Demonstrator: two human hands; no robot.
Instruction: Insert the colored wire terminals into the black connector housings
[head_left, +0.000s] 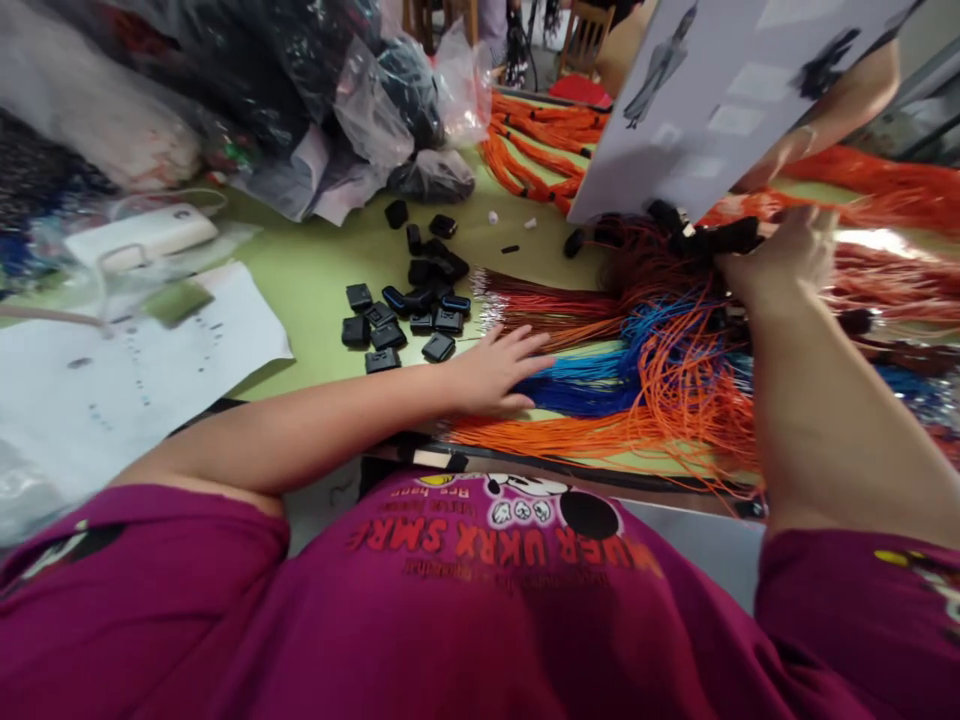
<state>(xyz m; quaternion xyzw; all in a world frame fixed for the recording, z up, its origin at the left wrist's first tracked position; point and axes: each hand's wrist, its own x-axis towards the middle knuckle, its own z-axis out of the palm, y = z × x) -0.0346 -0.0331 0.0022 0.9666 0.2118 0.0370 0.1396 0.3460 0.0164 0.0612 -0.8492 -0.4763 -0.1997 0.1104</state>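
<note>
My left hand [499, 370] lies flat with fingers spread on the green table, its fingertips touching bundles of orange and blue wires [600, 385]. A pile of small black plastic housings [405, 305] sits just beyond it. My right hand [784, 255] is closed around a black connector [720, 238] from which many orange, red and blue wires [667, 330] hang down onto the table. The fingers of the right hand are partly hidden behind the hand.
A grey printed sheet [720, 90] is held up at the back right by another person's arm [832, 110]. Plastic bags [360, 100] pile at the back left. White papers [112, 370] and a white device [142, 235] lie at the left. More orange wire bundles [532, 140] lie behind.
</note>
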